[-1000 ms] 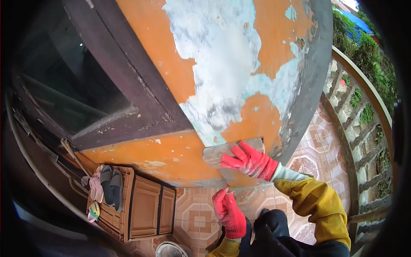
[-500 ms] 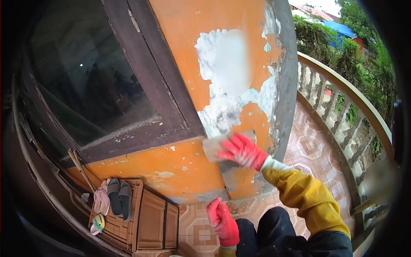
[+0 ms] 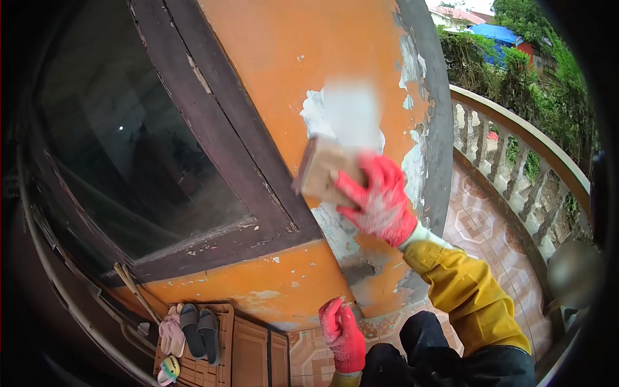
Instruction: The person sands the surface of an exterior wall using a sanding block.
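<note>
My right hand [image 3: 382,200], in a red and white work glove, grips a brown sanding block [image 3: 330,173] against the wall. The block looks slightly blurred. Under and around it, the orange wall [image 3: 284,48] has a patch of peeled white paint [image 3: 351,113]. The block's left end comes close to the dark window frame [image 3: 248,161]. My left hand [image 3: 343,338], in a matching glove, hangs low in front of my knees with its fingers curled together. Whether anything small sits in those fingers is hidden.
A brown plastic rack [image 3: 222,335] at lower left carries dark slides [image 3: 201,335], pink footwear [image 3: 171,335] and a patterned slipper [image 3: 169,371]. Thin sticks [image 3: 134,290] lean near it. Right of the grey wall edge run a tiled floor [image 3: 483,238] and a baluster railing [image 3: 516,126].
My right hand has moved up the wall with the sanding block, now covering part of the white patch. My left hand stays low with fingers curled. The view has shifted slightly.
</note>
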